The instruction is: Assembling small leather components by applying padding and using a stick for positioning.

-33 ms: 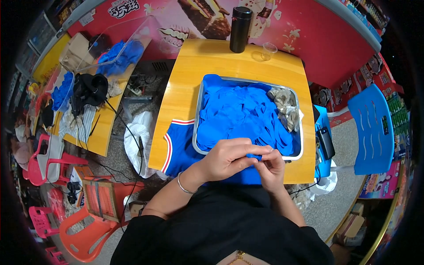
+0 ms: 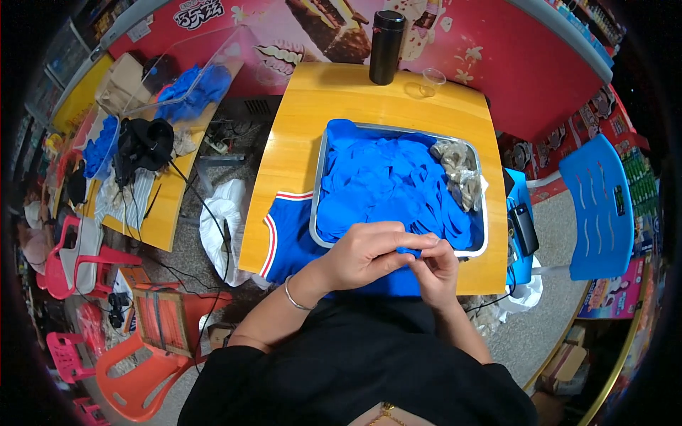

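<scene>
Close together over the near edge of a metal tray (image 2: 313,226), my left hand (image 2: 366,254) and my right hand (image 2: 435,273) pinch a small blue cloth piece (image 2: 406,251) between their fingertips. Most of that piece is hidden by the fingers. A heap of blue cloth pieces (image 2: 383,177) fills the tray, and a crumpled clear bag with something brownish (image 2: 460,174) lies at its right end. Under the tray and my hands spreads a blue jersey (image 2: 288,238) with red and white trim.
A black thermos (image 2: 387,50) and a clear plastic cup (image 2: 432,79) stand at the back of the yellow table (image 2: 305,106). To the right is a blue chair (image 2: 597,209). Another table (image 2: 160,224) at left bears a black cap (image 2: 145,142), cables and blue cloth.
</scene>
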A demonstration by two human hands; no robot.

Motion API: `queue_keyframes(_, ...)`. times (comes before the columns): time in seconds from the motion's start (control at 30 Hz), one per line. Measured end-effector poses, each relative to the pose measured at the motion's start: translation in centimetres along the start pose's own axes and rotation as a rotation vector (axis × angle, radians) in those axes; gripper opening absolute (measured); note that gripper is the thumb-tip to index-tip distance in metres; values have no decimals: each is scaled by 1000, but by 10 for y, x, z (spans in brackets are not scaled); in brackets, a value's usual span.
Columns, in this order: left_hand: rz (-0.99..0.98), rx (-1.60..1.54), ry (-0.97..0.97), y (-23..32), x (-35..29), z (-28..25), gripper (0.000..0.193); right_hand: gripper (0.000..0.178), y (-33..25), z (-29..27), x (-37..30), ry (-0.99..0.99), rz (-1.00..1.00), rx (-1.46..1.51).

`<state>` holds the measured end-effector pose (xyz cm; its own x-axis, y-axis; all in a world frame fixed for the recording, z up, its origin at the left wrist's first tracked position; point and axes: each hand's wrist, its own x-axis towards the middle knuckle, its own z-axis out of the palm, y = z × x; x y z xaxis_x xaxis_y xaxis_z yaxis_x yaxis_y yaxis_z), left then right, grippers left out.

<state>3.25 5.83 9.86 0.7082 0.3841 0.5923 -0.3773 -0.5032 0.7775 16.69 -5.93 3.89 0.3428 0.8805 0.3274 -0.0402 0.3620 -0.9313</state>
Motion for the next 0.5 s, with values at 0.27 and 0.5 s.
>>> queue_keyframes(0.27,20,42,-131,3,-2,-5,26,18,-2,3,-1,-22,-80,-24)
queue_keyframes(0.5,31,30,-124,5,-5,-3,24,17,-1,2,-5,-41,-60,3)
